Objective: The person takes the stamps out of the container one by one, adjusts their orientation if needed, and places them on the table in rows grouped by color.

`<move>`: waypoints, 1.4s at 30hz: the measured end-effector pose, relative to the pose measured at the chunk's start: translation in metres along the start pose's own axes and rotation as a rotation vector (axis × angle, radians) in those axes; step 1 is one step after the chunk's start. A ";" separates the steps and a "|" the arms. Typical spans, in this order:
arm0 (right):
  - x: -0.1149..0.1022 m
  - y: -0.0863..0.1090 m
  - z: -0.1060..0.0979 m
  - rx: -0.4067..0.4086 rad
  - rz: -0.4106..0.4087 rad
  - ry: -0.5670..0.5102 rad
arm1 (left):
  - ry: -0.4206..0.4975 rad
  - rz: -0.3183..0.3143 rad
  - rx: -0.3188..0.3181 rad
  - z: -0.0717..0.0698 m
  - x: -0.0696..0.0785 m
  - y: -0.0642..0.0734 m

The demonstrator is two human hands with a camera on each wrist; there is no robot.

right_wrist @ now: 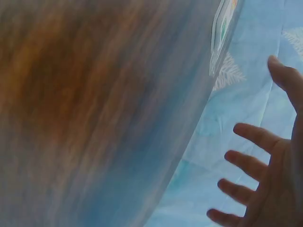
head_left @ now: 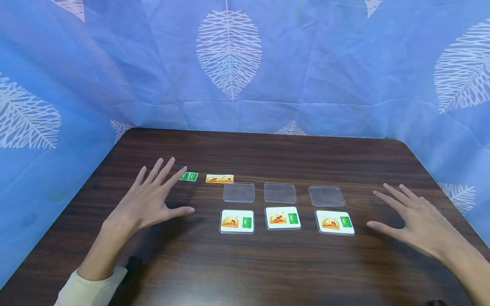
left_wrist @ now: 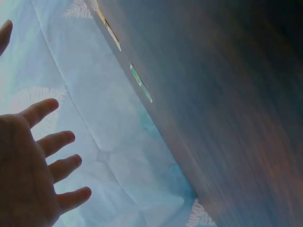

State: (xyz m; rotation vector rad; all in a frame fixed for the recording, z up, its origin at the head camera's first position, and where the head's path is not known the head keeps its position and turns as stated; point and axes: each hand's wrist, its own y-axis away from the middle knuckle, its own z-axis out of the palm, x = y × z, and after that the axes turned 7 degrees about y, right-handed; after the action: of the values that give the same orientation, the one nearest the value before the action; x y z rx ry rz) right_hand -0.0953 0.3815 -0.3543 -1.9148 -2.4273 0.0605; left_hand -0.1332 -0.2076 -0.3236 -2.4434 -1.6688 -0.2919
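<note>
My left hand [head_left: 149, 202] hovers over the table's left side with fingers spread, its index fingertip overlapping a pair of green stamps [head_left: 190, 176] in the head view. A joined pair of orange stamps [head_left: 214, 179] lies just right of those. In the front row are a left case [head_left: 237, 229], a middle case [head_left: 283, 226] and a right case [head_left: 335, 230], each with a white card bearing one orange and one green stamp. My right hand [head_left: 415, 221], fingers spread and holding nothing, is over the table to the right of the right case.
Behind the cases lie three clear plastic lids: a left one [head_left: 239, 192], a middle one [head_left: 280, 193] and a right one [head_left: 326, 196]. The dark wooden table [head_left: 245, 267] ends at a blue cloth [head_left: 298, 55] with white leaf prints, hung behind it and along the sides.
</note>
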 end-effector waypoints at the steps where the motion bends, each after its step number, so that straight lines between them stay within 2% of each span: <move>1: -0.001 -0.001 -0.001 -0.013 -0.011 -0.017 | -0.001 0.010 0.001 0.000 0.001 -0.001; 5: -0.007 -0.003 -0.003 -0.024 -0.037 -0.122 | -0.009 0.052 0.003 -0.001 0.008 -0.005; 8: -0.010 -0.003 -0.001 0.030 -0.093 -0.210 | -0.006 0.081 0.009 -0.003 0.015 -0.008; 11: -0.012 -0.003 0.004 0.104 -0.168 -0.245 | 0.012 0.104 0.005 -0.003 0.023 -0.012; 14: -0.014 -0.006 0.010 0.124 -0.212 -0.282 | 0.027 0.124 -0.011 -0.003 0.032 -0.016; 20: -0.020 -0.017 0.015 0.067 -0.249 -0.390 | -0.005 0.187 -0.029 -0.005 0.053 -0.025; 31: -0.016 -0.023 0.023 0.037 -0.285 -0.444 | -0.029 0.353 -0.072 -0.001 0.096 -0.044; 38: -0.015 -0.026 0.026 0.042 -0.305 -0.471 | -0.074 0.488 -0.081 0.003 0.119 -0.060; 42: -0.015 -0.028 0.025 0.011 -0.297 -0.506 | -0.092 0.519 -0.104 0.006 0.130 -0.068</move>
State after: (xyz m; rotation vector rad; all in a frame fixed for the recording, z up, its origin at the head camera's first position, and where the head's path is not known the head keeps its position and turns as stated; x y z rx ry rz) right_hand -0.1203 0.3601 -0.3779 -1.6665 -2.9873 0.6119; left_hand -0.1501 -0.0642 -0.2940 -2.8874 -1.0062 -0.1975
